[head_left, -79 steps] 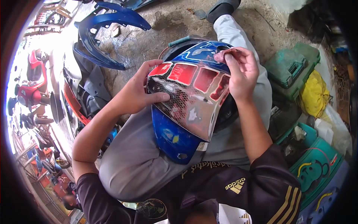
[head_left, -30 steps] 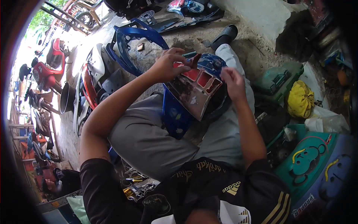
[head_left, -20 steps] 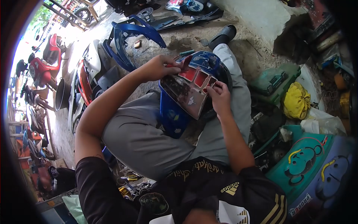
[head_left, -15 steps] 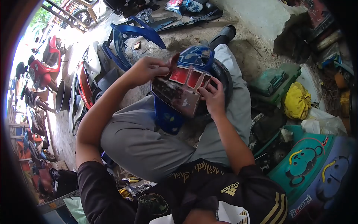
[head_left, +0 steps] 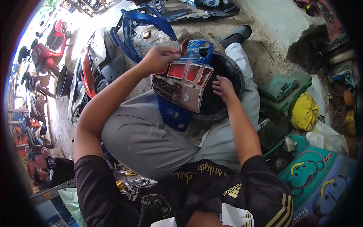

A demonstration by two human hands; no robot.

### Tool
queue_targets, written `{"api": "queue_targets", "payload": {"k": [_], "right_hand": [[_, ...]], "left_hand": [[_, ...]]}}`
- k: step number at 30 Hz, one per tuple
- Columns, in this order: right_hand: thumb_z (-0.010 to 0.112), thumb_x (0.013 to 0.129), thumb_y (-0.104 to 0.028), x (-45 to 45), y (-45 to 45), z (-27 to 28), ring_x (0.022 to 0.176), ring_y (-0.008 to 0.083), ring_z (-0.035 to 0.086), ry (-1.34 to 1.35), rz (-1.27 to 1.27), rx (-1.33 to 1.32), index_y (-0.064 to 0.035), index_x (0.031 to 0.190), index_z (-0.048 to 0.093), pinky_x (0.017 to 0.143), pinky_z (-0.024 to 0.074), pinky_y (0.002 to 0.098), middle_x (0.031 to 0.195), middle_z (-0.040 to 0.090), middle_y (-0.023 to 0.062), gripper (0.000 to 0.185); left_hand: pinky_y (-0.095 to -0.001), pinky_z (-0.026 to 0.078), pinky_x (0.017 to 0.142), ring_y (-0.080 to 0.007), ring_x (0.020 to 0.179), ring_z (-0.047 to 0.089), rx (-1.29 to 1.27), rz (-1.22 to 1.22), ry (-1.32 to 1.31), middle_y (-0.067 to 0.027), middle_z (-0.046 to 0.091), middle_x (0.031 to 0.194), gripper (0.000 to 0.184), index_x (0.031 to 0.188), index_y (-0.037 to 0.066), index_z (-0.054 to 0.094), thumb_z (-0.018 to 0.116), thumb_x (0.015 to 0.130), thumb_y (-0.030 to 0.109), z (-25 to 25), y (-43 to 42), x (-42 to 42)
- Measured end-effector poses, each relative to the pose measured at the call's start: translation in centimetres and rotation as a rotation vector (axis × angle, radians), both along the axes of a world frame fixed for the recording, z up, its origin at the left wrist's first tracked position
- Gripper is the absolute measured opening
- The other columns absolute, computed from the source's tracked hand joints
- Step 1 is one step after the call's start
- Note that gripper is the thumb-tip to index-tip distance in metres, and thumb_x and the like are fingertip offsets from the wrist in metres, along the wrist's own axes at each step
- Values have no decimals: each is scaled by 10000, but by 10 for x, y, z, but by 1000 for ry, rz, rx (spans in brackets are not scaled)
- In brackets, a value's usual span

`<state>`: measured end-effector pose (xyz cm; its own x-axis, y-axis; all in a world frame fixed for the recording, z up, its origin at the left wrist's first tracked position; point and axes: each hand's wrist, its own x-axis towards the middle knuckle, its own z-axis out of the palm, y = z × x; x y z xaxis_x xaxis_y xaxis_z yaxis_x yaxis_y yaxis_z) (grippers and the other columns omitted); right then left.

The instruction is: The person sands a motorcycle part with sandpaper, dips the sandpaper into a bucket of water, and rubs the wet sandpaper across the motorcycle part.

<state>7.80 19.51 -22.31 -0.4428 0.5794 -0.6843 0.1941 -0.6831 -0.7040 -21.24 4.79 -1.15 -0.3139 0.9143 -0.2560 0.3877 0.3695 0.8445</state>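
A worn motorcycle body panel (head_left: 192,96), brown and bare-patched with red recesses, leans over a round black tub (head_left: 237,75) between my legs. Its upper end is blue with a swirl pattern, and another blue panel (head_left: 174,116) shows beneath it. My left hand (head_left: 162,59) is closed at the panel's upper left edge, pinching a folded reddish-brown piece of sandpaper (head_left: 183,46). Over the tub, just right of the panel, my right hand (head_left: 224,89) is apart from it, with fingers loosely bent and nothing visible in them.
Blue fairing parts (head_left: 145,19) lie on the ground ahead. White and orange panels (head_left: 89,72) stand on the left, with a red scooter (head_left: 45,53) beyond. To the right are a green tool case (head_left: 280,89) and a yellow bundle (head_left: 304,109). A person's head shows at lower left.
My right hand has let go of the panel's right edge and moved right, over the tub. My left hand still holds the sandpaper at the panel's upper left. The camera view has shifted slightly.
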Motion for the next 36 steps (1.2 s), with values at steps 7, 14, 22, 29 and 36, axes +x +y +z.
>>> {"api": "queue_targets", "payload": {"k": [7, 14, 22, 29, 36], "right_hand": [[706, 1006, -362, -72, 80, -120, 848, 215, 694, -363, 122, 14, -166, 949, 778, 881, 552, 438, 854, 713, 21, 216], [655, 1046, -330, -68, 40, -155, 775, 248, 730, -225, -30, -243, -106, 1005, 763, 772, 611, 423, 912, 755, 67, 252], [544, 1109, -265, -50, 39, -95, 860, 259, 745, -63, 5, -375, -36, 1174, 732, 733, 668, 435, 1088, 765, 107, 303], [424, 1153, -257, -26, 43, 62, 940, 365, 758, -37, 109, -197, 85, 1159, 665, 797, 687, 416, 1064, 746, 213, 418], [456, 1166, -335, -55, 37, 197, 931, 350, 793, -100, 242, 110, 77, 1099, 710, 829, 691, 425, 1015, 776, 241, 488]], "left_hand": [[-246, 541, 946, -57, 1032, 698, 42, -39, -141, -21, 807, 1180, 294, 1310, 29, 804, 753, 1073, 196, -8, 3, -11], [-328, 523, 1085, -159, 1195, 709, 91, -110, -9, -84, 794, 1310, 274, 1248, 15, 824, 774, 1044, 192, -9, 11, -11], [-300, 552, 944, -121, 1077, 709, 0, -152, -146, -48, 800, 1244, 270, 1210, 64, 834, 786, 1045, 272, -7, 17, -6], [-271, 505, 812, -64, 910, 641, 37, -101, -57, 28, 768, 1034, 360, 1253, 79, 825, 777, 1054, 375, 0, 18, -7], [-313, 550, 915, -124, 988, 699, 4, -13, -13, -46, 804, 1135, 382, 1261, 101, 838, 765, 1055, 414, -14, 25, -14]]}}
